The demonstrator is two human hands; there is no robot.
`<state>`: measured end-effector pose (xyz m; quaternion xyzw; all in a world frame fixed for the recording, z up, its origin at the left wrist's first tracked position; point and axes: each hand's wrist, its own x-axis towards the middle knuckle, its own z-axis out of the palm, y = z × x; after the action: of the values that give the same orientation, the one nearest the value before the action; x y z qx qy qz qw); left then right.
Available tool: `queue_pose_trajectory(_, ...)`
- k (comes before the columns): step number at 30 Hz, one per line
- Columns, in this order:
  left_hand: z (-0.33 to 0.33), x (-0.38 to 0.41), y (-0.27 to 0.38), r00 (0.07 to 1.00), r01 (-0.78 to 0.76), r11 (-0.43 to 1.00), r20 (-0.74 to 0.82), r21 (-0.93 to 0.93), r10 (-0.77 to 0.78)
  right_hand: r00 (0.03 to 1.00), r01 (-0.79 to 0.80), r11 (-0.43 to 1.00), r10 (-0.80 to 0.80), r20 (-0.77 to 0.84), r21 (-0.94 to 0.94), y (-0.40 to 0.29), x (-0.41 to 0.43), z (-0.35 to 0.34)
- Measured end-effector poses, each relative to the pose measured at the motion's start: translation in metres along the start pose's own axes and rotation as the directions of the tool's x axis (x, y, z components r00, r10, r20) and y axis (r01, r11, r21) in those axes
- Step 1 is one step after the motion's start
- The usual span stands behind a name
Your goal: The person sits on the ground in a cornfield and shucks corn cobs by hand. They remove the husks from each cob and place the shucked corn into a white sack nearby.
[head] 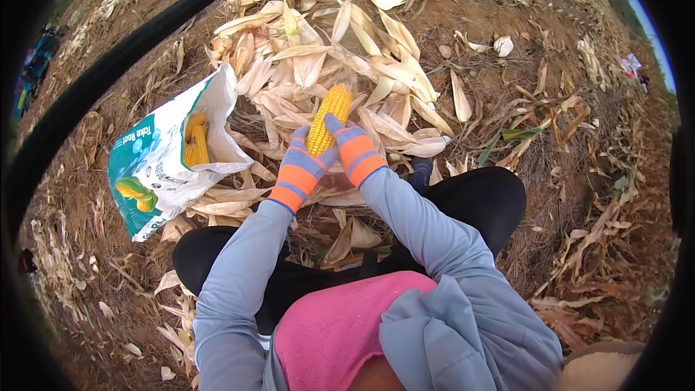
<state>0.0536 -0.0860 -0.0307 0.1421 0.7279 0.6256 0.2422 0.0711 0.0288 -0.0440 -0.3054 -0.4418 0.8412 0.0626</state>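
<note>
Both hands wear knitted work gloves striped in orange and grey-blue. Between them is a husked ear of yellow corn [329, 119], tilted with its tip away from me. My left hand [304, 165] grips its lower end from the left. My right hand [353, 146] closes on its right side, the thumb lying across the kernels. Just left of my hands, a white and teal woven sack [168, 174] leans with its mouth towards them. Inside it lie several husked corn ears [196, 144]. A heap of dry corn husks [304, 65] spreads beyond and beneath the held ear.
My bent knees [483, 201] frame the work area, with a dark shoe [420, 175] by the husks. Dry stalks [592, 239] and straw cover the soil on the right. A black strap or cable [130, 49] crosses the upper left of the view. Far left stands a blue object [30, 73], unclear.
</note>
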Motion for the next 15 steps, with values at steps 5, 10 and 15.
queue_pose_trajectory(5,-0.010,-0.013,0.006,0.915,0.369,0.860,0.299,-0.353,-0.270,0.978,-0.190,0.868,0.130,0.161,0.459,-0.028,0.026,-0.013)
queue_pose_trajectory(10,-0.003,-0.027,0.032,0.829,0.479,0.708,0.533,-0.519,-0.170,0.953,-0.025,0.901,-0.110,0.284,0.434,-0.058,0.137,-0.105)
queue_pose_trajectory(15,-0.019,-0.033,0.028,0.853,0.503,0.601,0.468,-0.621,-0.231,0.979,0.173,0.379,0.031,0.199,-0.909,-0.113,0.091,-0.072)
